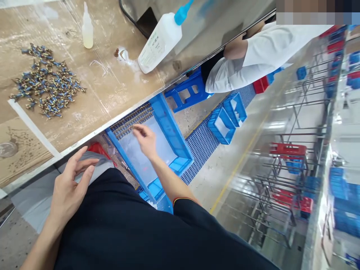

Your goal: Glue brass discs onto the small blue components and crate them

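Observation:
My right hand (146, 140) is over a blue plastic crate (171, 125), its fingers pinched together at the edge of several rows of small brass-and-blue metal parts (131, 122). What the fingertips hold, if anything, is too small to make out. A white sheet (152, 157) lines the crate under the rows. My left hand (70, 183) hovers above my lap beside the table edge, fingers apart and curved, with nothing in it. On the table lies a loose pile of similar small parts (52, 82).
A small dropper bottle (87, 32) and a large white glue bottle (160, 43) with a blue cap stand on the brown-covered table (84, 108). A co-worker's white sleeve (270, 48) is at the upper right, near a blue stool (187, 92). More blue crates (222, 125) sit on the floor.

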`<state>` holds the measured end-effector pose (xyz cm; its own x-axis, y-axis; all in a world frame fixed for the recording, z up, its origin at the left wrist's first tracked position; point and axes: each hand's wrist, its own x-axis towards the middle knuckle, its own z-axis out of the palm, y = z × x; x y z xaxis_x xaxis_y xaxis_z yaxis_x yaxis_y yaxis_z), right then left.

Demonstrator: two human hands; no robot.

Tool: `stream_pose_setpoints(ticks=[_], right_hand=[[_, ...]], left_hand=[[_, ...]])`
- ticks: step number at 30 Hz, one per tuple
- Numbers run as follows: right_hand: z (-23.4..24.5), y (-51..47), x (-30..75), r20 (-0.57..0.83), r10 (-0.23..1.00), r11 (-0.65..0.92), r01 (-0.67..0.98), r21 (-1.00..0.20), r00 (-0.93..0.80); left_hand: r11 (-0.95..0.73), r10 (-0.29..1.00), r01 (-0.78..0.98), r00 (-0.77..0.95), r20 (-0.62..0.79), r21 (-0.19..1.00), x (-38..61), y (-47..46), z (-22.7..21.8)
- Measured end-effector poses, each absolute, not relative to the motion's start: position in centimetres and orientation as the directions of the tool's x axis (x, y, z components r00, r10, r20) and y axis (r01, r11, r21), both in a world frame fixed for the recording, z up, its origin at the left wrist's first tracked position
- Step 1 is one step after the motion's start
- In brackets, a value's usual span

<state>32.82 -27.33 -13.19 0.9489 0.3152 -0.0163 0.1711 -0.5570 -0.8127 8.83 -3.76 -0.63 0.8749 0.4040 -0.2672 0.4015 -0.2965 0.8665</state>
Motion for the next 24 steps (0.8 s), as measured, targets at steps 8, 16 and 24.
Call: stream_pose_setpoints(ticks=[8,16,24], right_hand=[[-20.2,-36.4,47.6,-0.031,0.019,-0.847,0.000,-0.531,0.999],[-23.3,-35.4,50.1,-0.074,0.092,-0.934,0.060,-0.353,0.993],[-23.7,-35.8,49.2,-0.048,0.083,-0.936,0.061,-0.346,0.995]], left_hand=[[-0.267,0.463,0.549,0.794,-0.394,0.792,6.7,-2.7,-1.4],[-0.308,0.444,0.542,0.809,-0.386,0.782,6.0,-3.1,-1.5],[-0.299,0.423,0.550,0.809,-0.409,0.780,6.0,-3.3,-1.8]])
